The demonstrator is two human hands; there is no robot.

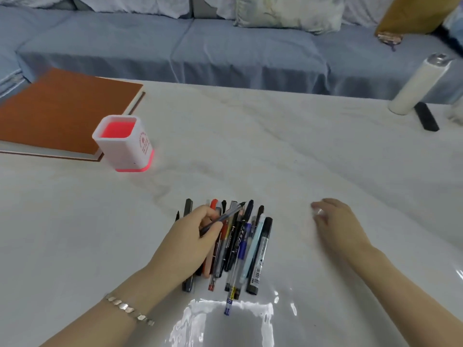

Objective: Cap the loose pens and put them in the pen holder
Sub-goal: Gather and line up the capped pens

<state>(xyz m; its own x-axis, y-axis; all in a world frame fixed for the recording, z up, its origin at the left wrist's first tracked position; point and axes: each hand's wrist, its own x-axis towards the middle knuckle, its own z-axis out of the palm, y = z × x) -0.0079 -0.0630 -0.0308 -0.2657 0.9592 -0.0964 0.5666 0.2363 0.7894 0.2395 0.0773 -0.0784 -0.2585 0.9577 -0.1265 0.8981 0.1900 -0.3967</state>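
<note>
Silver bracelet on the left wrist; left hand lies over the pen pile, thumb and fingers pinching a grey pen — tip bare. Right of the pile, right hand curls its fingers over something small and blurred — grip unclear. Pen holder stands upright beyond the pile, leftward.

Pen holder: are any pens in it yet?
No, the pen holder shows only its bare red inside, while the pens lie in a pile at the left hand.
</note>
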